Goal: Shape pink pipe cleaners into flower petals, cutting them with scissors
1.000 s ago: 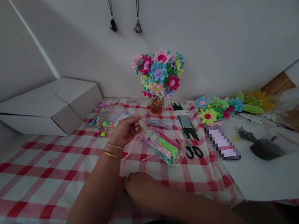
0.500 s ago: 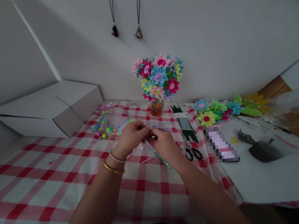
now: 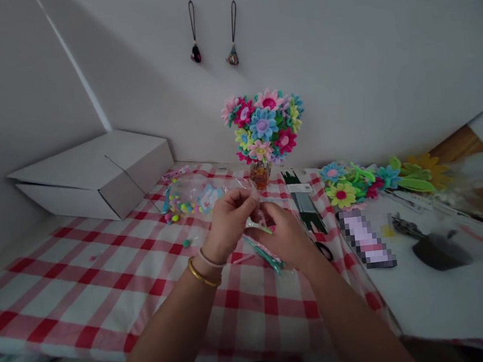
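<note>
My left hand [image 3: 230,217] is closed, thumb and fingers pinching the edge of a clear plastic bag [image 3: 247,185]. Close beside it on the right, my right hand [image 3: 286,235] has its fingers curled at the same crinkled plastic; its fingertips are partly hidden. Teal and pink fuzzy strips [image 3: 270,257], like pipe cleaners, lie under and in front of my right hand. Left of my hands rests a clear bag of colourful pom-poms [image 3: 179,204]. A single green pom-pom [image 3: 186,243] lies on the checked cloth near my left wrist.
A jar of fuzzy flowers [image 3: 260,174] stands behind my hands. To the right are dark green strips in a paper band [image 3: 299,188], black-handled scissors [image 3: 324,250], loose fuzzy flowers [image 3: 341,194] and a blurred-out flat object [image 3: 367,239]. A white box [image 3: 92,169] sits at back left.
My view has shifted, so the scene sits further right. My hands have moved slightly apart, and more clear plastic shows between and above them. The green pom-pom now shows.
</note>
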`<state>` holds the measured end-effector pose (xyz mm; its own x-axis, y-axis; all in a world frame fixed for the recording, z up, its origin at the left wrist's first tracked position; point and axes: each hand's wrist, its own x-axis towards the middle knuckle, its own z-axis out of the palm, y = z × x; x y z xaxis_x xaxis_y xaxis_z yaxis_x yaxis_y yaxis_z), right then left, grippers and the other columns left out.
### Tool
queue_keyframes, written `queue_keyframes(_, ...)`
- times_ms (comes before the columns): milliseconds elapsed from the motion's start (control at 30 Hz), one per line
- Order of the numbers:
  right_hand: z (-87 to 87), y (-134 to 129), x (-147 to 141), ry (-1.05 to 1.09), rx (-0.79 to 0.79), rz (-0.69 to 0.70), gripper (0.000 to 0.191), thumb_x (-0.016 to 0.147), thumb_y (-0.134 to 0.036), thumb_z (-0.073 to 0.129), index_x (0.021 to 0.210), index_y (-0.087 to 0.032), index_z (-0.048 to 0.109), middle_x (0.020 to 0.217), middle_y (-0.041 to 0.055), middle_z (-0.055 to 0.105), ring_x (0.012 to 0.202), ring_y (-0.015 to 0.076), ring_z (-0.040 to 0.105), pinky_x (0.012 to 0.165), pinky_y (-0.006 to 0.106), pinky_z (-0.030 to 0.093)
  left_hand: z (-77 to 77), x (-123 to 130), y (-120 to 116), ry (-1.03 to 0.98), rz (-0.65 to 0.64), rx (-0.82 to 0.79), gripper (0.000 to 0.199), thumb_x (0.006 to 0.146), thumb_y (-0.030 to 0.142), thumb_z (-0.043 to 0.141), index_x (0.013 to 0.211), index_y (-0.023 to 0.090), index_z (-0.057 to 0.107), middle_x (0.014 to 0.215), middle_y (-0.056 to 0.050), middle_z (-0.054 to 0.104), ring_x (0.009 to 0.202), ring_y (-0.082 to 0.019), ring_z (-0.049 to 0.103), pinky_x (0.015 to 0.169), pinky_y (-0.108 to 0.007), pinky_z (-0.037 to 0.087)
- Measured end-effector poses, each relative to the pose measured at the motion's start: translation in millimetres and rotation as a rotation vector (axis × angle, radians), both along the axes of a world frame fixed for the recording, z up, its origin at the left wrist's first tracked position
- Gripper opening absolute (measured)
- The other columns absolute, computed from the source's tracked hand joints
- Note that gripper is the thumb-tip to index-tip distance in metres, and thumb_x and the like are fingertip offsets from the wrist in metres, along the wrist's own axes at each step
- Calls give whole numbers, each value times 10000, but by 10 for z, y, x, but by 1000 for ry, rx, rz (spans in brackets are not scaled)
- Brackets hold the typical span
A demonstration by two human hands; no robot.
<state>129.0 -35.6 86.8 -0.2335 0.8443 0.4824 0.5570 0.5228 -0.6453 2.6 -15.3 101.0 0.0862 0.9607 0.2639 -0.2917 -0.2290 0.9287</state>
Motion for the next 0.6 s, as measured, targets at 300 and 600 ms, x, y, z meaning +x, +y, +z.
queue_keyframes(300, 238, 270, 383, 343, 316, -517, 252, 807, -342, 467, 899, -157, 612, 842, 50, 659, 776, 155, 605, 725, 288, 456, -146, -169, -181, 463, -113, 95, 174, 740, 312, 575, 721, 163, 662, 627, -13, 584, 574, -104, 490, 522, -204, 367)
queue_keyframes(600, 855, 279, 525, 364, 318, -476, 262, 781, -380, 499, 811, -168, 652, 691, 27, 651, 621, 135, 592, 592, 270, 466, -427, -117, -224, 362, -718, -135, 298, 748, 368, 564, 973, 188, 639, 860, -77, 646, 752, -161, 586, 642, -254, 445)
